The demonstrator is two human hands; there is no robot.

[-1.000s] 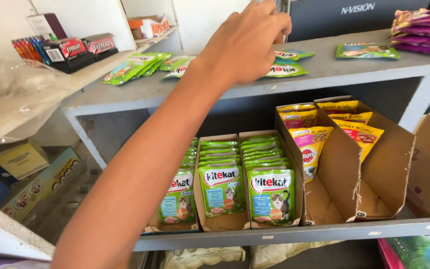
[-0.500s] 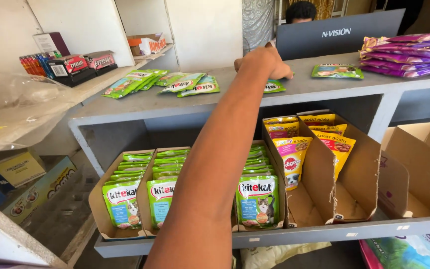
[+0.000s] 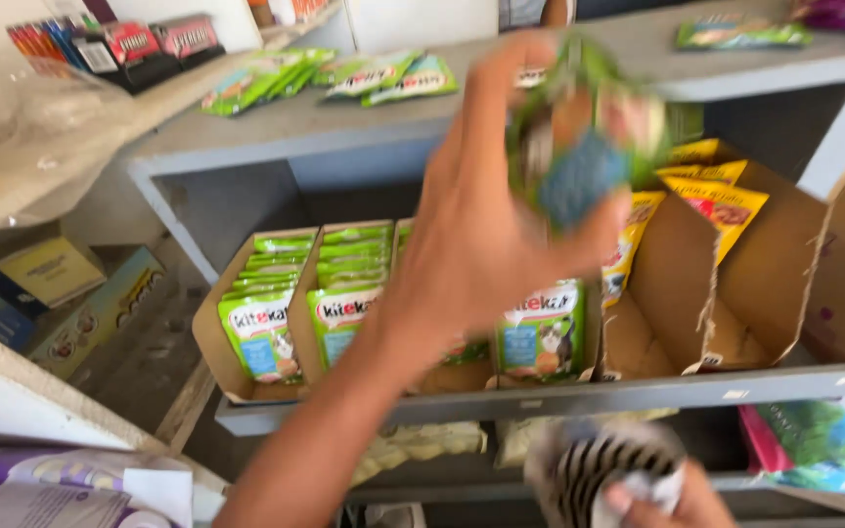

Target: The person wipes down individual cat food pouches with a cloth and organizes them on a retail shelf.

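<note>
Motion blur smears the green pouch (image 3: 584, 147) so its print cannot be made out, and the left hand (image 3: 486, 230) hides much of the middle carton of green pouches (image 3: 540, 337) on the lower shelf (image 3: 638, 396). At the bottom edge the right hand (image 3: 662, 499) is cut off — only fingers show, closed on a blurred, dark-and-white striped thing (image 3: 599, 464) whose kind is unclear.

The left arm rises from the lower left, hand lifted in front of the shelving with its back towards the camera. The pouch stands up from its fingers (image 3: 501, 88), pinched between them and the thumb along the pouch's lower edge, in the air just below the upper shelf (image 3: 344, 122), where loose green pouches (image 3: 374, 76) lie flat. Yellow pouches (image 3: 711, 191) sit in a torn carton to the right.
</note>
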